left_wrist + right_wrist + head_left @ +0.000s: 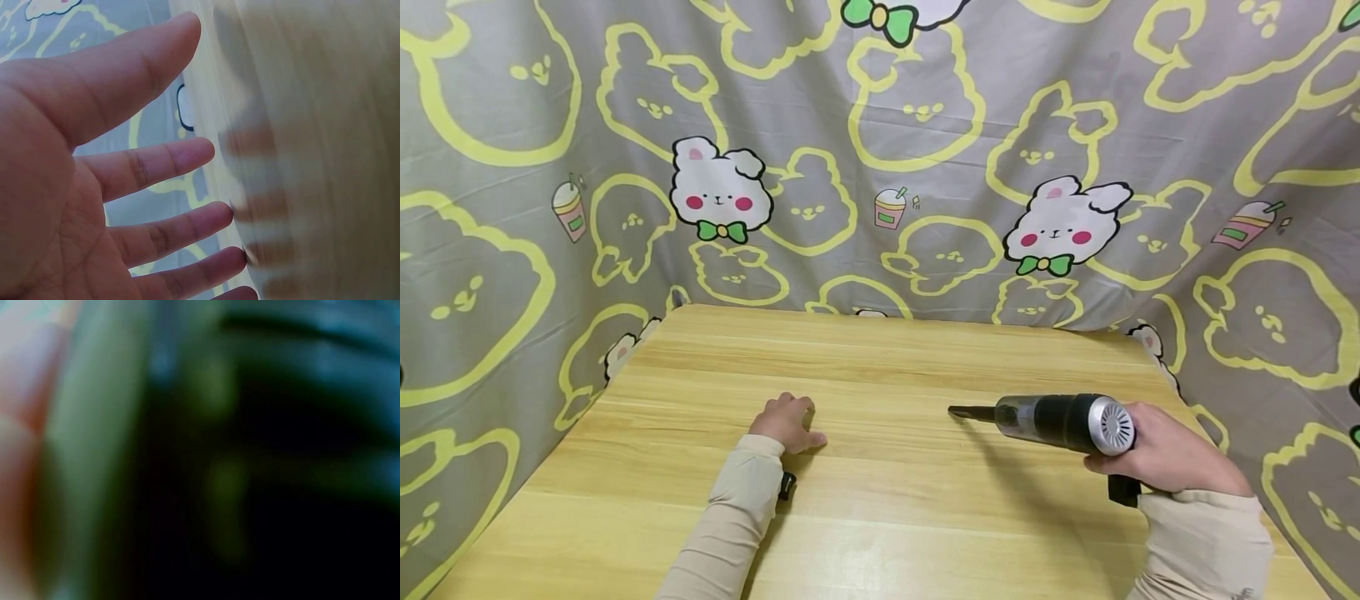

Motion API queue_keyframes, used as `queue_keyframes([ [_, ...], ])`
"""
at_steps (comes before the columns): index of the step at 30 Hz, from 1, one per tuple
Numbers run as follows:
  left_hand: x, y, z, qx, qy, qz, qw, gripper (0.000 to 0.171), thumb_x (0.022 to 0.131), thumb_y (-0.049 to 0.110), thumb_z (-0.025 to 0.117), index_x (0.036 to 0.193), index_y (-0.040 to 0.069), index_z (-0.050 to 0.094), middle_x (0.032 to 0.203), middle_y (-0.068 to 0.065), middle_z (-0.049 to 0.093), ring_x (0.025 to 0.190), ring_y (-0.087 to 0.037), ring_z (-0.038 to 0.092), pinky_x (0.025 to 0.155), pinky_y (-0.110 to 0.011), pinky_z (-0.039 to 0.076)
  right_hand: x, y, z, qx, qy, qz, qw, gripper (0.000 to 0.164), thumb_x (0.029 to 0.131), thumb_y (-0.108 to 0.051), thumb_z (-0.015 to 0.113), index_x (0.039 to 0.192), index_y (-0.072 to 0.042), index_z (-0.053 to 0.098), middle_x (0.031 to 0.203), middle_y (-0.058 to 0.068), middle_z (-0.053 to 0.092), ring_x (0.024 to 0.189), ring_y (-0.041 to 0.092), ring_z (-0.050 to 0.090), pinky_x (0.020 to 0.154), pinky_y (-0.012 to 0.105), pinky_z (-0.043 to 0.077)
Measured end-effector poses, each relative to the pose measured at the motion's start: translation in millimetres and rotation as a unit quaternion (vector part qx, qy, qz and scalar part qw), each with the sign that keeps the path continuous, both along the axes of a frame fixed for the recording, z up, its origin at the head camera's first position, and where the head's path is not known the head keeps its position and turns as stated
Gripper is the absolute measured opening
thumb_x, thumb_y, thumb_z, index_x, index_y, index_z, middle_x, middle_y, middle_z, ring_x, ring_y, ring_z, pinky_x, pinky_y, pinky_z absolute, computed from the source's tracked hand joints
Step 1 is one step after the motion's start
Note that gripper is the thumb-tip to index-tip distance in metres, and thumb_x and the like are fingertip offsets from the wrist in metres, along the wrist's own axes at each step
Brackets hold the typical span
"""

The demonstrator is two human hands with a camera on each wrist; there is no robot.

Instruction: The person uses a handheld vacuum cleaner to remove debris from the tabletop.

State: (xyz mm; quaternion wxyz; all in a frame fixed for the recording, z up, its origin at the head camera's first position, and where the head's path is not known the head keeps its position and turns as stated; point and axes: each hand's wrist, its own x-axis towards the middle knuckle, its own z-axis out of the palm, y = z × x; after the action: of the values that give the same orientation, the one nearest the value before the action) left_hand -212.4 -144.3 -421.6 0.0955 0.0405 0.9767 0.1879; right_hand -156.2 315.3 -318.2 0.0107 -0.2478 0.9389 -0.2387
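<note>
My right hand [1172,450] grips a handheld vacuum cleaner [1067,423] with a black body, a clear front section and a silver vented end cap. Its narrow black nozzle [973,413] points left, over the table, and a shadow falls below it. In the right wrist view the vacuum's dark body [312,412] is close and blurred, with a finger at the left edge. On the left, my left hand [784,423] rests with its fingertips at the tabletop. The left wrist view shows its fingers [181,159] spread and loosely straight, the palm holding nothing.
A wooden table [880,533] spreads under both hands. Grey cloth [820,108] printed with yellow outlines and white cartoon animals hangs along the back and both sides. A small black device [787,486] is strapped at the left wrist.
</note>
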Motion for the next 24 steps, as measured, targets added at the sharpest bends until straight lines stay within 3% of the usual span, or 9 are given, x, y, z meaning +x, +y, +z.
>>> queue_keyframes([
  [24, 1.0, 3.0, -0.3, -0.005, 0.005, -0.009, 0.9999, 0.055, 0.081, 0.034, 0.075, 0.124, 0.005, 0.057, 0.125, -0.024, 0.050, 0.112, -0.046, 0.045, 0.088, -0.058, 0.047, 4.3, 11.2, -2.2, 0.006, -0.005, -0.004, 1.000, 0.025, 0.069, -0.021, 0.081, 0.084, -0.010, 0.065, 0.073, -0.005, 0.066, 0.062, 0.002, 0.055, 0.054, 0.027, 0.049],
])
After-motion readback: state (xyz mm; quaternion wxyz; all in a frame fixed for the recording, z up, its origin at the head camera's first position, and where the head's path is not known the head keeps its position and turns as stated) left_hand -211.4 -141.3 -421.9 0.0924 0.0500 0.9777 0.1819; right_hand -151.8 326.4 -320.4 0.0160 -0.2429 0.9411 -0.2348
